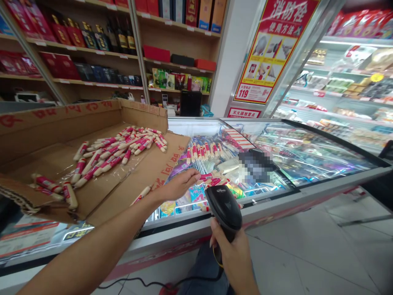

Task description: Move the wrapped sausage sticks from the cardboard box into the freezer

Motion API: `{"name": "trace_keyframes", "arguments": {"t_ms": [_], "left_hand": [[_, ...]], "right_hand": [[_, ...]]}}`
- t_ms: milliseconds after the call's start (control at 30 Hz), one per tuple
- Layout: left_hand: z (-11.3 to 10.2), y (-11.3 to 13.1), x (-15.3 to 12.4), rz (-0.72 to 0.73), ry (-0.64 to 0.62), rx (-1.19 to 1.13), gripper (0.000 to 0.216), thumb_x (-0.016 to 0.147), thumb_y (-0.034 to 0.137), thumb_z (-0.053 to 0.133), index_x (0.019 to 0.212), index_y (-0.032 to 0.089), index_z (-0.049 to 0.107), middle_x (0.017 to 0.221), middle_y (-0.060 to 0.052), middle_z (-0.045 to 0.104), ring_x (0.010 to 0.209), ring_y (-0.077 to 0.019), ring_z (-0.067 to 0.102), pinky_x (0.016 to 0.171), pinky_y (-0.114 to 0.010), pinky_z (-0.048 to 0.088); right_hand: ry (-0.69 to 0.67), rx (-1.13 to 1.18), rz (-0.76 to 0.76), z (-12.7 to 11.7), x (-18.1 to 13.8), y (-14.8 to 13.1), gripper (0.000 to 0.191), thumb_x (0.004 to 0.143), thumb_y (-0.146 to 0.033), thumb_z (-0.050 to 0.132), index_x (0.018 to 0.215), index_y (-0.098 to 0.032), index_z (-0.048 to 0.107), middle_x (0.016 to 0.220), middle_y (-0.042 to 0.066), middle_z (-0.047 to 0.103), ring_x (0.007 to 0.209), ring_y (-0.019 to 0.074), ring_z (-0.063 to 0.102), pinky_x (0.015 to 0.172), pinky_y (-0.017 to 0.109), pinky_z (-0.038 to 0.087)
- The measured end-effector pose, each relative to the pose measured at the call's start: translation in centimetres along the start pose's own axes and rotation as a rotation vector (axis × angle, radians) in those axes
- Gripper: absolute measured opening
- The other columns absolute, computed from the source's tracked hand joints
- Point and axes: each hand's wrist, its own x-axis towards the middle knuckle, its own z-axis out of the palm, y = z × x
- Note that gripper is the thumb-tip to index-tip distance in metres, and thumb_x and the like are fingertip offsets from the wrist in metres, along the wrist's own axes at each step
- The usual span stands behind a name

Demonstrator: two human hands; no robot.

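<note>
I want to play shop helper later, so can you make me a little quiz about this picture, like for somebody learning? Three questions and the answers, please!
1. Which hand holds the black scanner?
A) left
B) right
C) neither

2. Look at the cardboard box. True or false: just one stick lies in it.

3. Fill in the blank: the number printed near the bottom of the tall red and yellow poster is ___.

Key:
1. B, the right hand.
2. False: many pink-and-cream sticks lie in it.
3. 119.
</note>
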Motion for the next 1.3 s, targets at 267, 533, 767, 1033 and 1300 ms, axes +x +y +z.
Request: {"name": "trace_keyframes", "arguments": {"t_ms": [267, 533, 767, 1033, 1300], "left_hand": [[0.1, -0.2, 0.0, 0.013, 0.01, -0.026, 0.031, 0.098, 0.043, 0.032, 0.085, 0.019, 0.048, 0.08, 0.0, 0.045, 0.073, -0.0139, 0.043, 0.07, -0.026, 0.038], [0.2, -0.4, 0.1, 0.016, 0.014, -0.088, 0.032, 0.098, 0.043, 0.032, 0.08, 0.019, 0.043, 0.075, 0.002, 0.039, 0.068, -0.0128, 0.037, 0.063, -0.026, 0.035], [0.2, -0.1, 0.0, 0.021, 0.051, -0.046, 0.031, 0.098, 0.041, 0.031, 0.084, 0.019, 0.045, 0.077, 0.001, 0.043, 0.07, -0.0133, 0.04, 0.067, -0.027, 0.038], [0.6, -1.7, 0.3, -0.094, 0.156, 0.406, 0.026, 0.098, 0.033, 0.03, 0.096, 0.016, 0.05, 0.085, -0.007, 0.058, 0.076, -0.0193, 0.056, 0.072, -0.032, 0.043], [1.1, -1.2, 0.1, -0.116, 0.074, 0.785, 0.027, 0.098, 0.028, 0.035, 0.102, 0.011, 0.055, 0.093, -0.015, 0.065, 0.086, -0.0257, 0.062, 0.077, -0.036, 0.047]], "right_hand": [[-0.024, 0.041, -0.009, 0.2, 0.3, -0.5, 0.038, 0.075, -0.052, 0.069, 0.079, -0.015, 0.073, 0.045, -0.002, 0.057, 0.043, 0.0154, 0.052, 0.046, 0.025, 0.048], [-0.031, 0.03, -0.01, 0.4, 0.4, -0.5, 0.046, 0.077, -0.054, 0.067, 0.092, -0.011, 0.075, 0.044, -0.003, 0.054, 0.042, 0.015, 0.051, 0.044, 0.025, 0.047], [-0.069, 0.036, 0.015, 0.3, 0.5, -0.3, 0.048, 0.078, -0.054, 0.067, 0.095, -0.009, 0.073, 0.045, -0.003, 0.054, 0.043, 0.0146, 0.052, 0.045, 0.025, 0.045], [-0.068, 0.08, 0.039, -0.5, 0.6, 0.2, 0.044, 0.077, -0.054, 0.069, 0.092, -0.013, 0.069, 0.045, -0.003, 0.055, 0.044, 0.0152, 0.052, 0.045, 0.025, 0.044], [-0.076, 0.041, 0.024, -2.0, 0.6, -0.1, 0.04, 0.076, -0.055, 0.069, 0.076, -0.015, 0.067, 0.043, -0.002, 0.055, 0.04, 0.0148, 0.051, 0.041, 0.025, 0.041]]}}
